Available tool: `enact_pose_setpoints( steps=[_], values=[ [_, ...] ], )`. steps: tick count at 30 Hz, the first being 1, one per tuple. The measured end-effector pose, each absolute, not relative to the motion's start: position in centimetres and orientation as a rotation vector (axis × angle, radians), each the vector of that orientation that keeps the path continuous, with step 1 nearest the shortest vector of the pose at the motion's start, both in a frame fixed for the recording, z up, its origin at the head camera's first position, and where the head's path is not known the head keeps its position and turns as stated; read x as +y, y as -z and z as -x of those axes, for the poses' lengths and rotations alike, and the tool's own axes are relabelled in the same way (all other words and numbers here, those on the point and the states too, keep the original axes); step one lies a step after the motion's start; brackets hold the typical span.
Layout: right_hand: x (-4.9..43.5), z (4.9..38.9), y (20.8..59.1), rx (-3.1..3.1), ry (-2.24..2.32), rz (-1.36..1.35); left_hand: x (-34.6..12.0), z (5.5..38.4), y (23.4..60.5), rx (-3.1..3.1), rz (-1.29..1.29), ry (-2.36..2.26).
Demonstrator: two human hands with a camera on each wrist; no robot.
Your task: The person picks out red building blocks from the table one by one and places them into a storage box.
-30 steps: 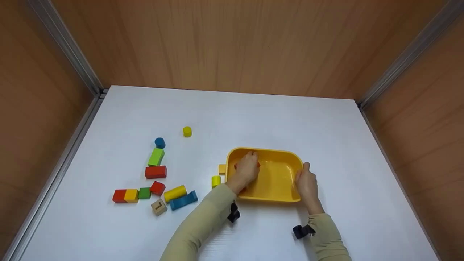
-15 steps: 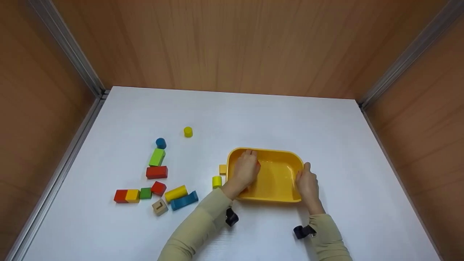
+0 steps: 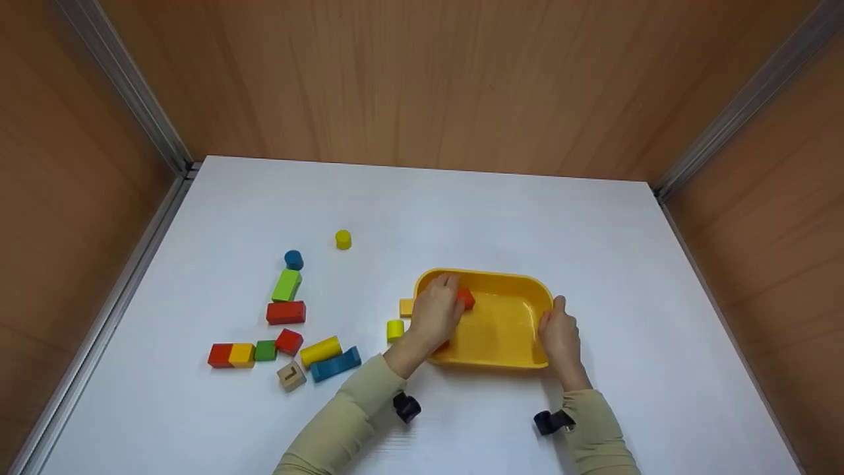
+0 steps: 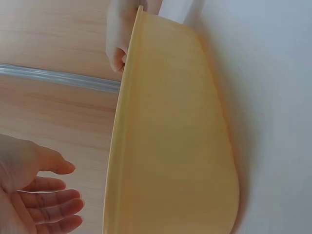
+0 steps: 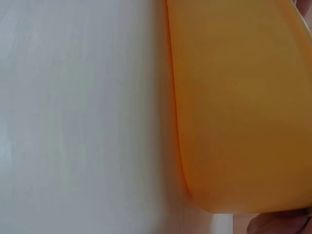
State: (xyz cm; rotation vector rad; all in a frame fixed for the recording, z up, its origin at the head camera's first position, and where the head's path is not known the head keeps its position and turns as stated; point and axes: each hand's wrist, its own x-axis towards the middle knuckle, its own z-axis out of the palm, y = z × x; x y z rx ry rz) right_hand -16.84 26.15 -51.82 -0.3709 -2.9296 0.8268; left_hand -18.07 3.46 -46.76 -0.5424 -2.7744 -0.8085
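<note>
In the head view a yellow plastic tub (image 3: 504, 330) stands on the table. My left hand (image 3: 435, 313) is over its left part, fingers loosely bent and holding nothing, as the left wrist view shows the hand (image 4: 41, 190) beside the tub wall (image 4: 170, 126). Just right of those fingers a red block (image 3: 466, 298) lies in the tub. Another bit of red shows by the left wrist, mostly hidden. My right hand (image 3: 560, 336) grips the tub's right rim. In the right wrist view only part of that hand (image 5: 280, 223) shows, under the orange-lit tub wall (image 5: 243, 107).
Left of the tub lie a yellow-orange block (image 3: 406, 307) and a yellow cylinder (image 3: 395, 330). Farther left are several coloured blocks, among them a blue curved block (image 3: 336, 365), a wooden letter cube (image 3: 291, 377) and a red block (image 3: 286, 313). Wooden walls enclose the table (image 3: 501, 218).
My left hand has drawn left and let go of the red block, which now shows in the tub beside the fingers. My right hand stays on the rim.
</note>
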Motion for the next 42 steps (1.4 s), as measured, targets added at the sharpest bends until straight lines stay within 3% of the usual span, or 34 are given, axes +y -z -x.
enact_pose_setpoints(
  steps=[12,30,42],
  values=[
    [26.2,16.9,51.9,-2.917,-0.786,0.36,0.9,16.7,46.2,-2.796,0.472,0.894],
    [26.2,16.8,51.9,-2.9,-0.779,0.357,-4.6,14.9,46.5,-2.747,0.465,0.675],
    [26.2,16.9,52.0,-2.922,-0.825,0.393,-8.4,14.0,46.9,-2.956,0.282,0.607]
  ],
)
